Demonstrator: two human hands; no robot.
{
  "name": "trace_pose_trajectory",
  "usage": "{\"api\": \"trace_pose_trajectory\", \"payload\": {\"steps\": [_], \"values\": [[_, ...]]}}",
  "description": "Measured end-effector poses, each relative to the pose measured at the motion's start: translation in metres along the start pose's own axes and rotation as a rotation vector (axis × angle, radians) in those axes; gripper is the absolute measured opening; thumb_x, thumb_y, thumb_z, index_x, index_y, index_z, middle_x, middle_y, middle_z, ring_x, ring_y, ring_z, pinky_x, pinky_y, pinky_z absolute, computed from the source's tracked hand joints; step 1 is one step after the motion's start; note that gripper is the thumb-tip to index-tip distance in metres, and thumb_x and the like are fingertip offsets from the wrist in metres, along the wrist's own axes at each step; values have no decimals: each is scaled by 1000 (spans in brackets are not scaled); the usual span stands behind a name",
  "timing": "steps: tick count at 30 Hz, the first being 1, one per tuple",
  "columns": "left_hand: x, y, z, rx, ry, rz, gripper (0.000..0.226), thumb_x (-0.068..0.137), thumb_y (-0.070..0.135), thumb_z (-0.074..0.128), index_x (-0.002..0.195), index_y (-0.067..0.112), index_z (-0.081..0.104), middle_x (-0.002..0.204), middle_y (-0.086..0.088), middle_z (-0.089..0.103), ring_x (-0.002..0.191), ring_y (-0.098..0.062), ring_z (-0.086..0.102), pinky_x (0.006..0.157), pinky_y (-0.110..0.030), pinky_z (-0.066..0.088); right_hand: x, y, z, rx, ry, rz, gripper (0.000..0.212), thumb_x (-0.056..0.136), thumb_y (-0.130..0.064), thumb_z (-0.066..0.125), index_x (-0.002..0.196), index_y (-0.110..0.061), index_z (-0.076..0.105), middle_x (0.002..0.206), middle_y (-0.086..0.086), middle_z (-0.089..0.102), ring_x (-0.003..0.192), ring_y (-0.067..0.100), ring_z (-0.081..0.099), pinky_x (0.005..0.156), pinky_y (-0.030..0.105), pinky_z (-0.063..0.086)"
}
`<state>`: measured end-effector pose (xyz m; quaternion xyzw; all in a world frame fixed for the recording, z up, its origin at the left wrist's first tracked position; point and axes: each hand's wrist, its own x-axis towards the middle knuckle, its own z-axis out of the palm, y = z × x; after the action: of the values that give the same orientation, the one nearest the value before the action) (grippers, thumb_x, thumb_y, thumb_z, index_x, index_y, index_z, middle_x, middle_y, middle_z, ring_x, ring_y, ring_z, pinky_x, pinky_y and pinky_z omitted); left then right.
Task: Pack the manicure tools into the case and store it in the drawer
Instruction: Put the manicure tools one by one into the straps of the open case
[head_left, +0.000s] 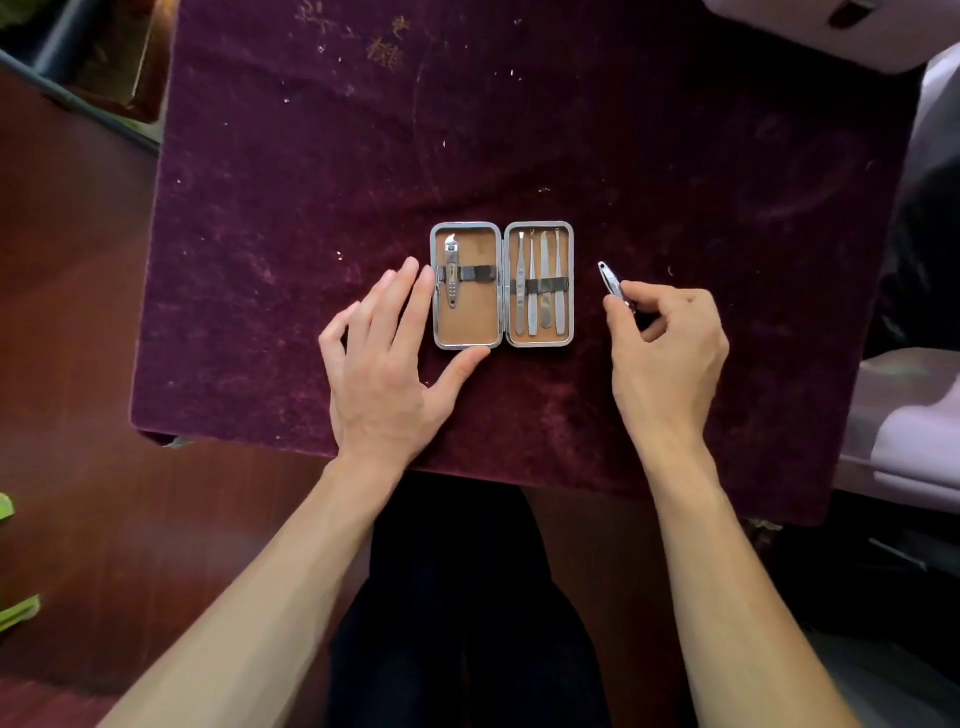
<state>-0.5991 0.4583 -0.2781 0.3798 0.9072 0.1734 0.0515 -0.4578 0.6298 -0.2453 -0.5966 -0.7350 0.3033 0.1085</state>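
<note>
The left hand (384, 358), spread flat, braced the open silver-framed, tan-lined manicure case (502, 286) on the purple velvet table (311, 156), apparently steadying it, while the right hand (667, 343) pinched a small steel nail clipper (610, 283) just beside it, likely bound for the empty strap.

cloth (519, 130): deep purple, pale flecks
case (502, 285) between the hands: silver rim, tan lining, dark straps
clipper (612, 283) in right hand (670, 358): silver

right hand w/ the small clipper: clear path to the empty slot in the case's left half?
Probably yes. The case lies open and flat, and the strap beside the big clipper is free. The left hand only braces the outer edge.
</note>
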Motion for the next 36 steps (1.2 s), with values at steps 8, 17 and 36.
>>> {"api": "trace_pose_trajectory", "payload": {"steps": [8, 17, 36], "values": [[16, 11, -44, -348, -212, -182, 65, 93, 44, 72, 151, 27, 50, 162, 4, 38, 150, -17, 28, 119, -34, 16, -7, -29, -31, 202, -305, -103, 12, 102, -28, 71, 105, -39, 71, 98, -19, 74, 90, -3, 69, 77, 10, 52], [28, 22, -80, -783, -608, -116, 25, 105, 23, 58, 124, 31, 73, 106, 12, 78, 96, -5, 72, 88, -25, 58, -17, -63, -27, 200, -728, -226, 20, 94, -21, 82, 106, -36, 77, 88, -6, 73, 73, 10, 68, 73, 24, 60], [1, 5, -68, -1080, -550, -462, 14, 101, 16, 66, 113, 18, 72, 93, 6, 82, 89, -10, 79, 81, -21, 62, -51, -64, 5, 226, -533, -70, 6, 98, -32, 77, 96, -31, 82, 83, -18, 81, 81, -6, 75, 75, 12, 57]]}}
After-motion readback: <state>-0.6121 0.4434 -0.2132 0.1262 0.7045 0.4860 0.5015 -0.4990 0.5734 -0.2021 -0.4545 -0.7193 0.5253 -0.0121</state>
